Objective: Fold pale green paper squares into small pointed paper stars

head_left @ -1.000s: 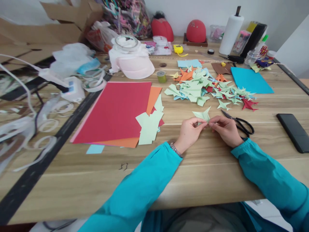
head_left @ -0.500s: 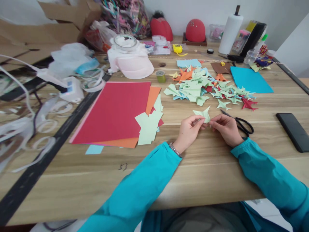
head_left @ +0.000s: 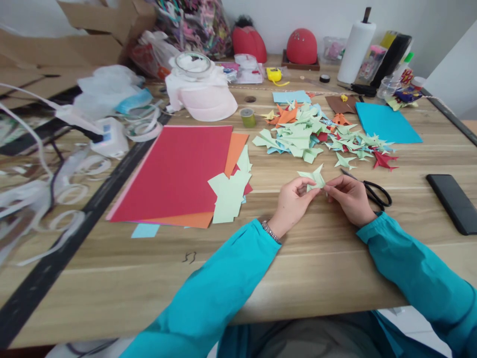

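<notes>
A small folded piece of pale green paper (head_left: 313,177) is held just above the wooden table (head_left: 320,258). My left hand (head_left: 292,203) pinches its lower left part. My right hand (head_left: 348,198) pinches its right side, fingers closed on the fold. Both arms wear teal sleeves. Behind the hands lies a heap of folded paper shapes (head_left: 316,134), mostly pale green with some orange, red and blue. Black scissors (head_left: 368,189) lie right beside my right hand.
Red and orange paper sheets (head_left: 179,174) with pale green offcuts (head_left: 229,194) lie to the left. A black phone (head_left: 452,203) is at right, a blue sheet (head_left: 385,123) behind it. A paper towel roll (head_left: 356,47), jars, bags and cardboard crowd the back.
The hands have barely shifted; the fingers have worked the green paper a little, and the view has drifted slightly.
</notes>
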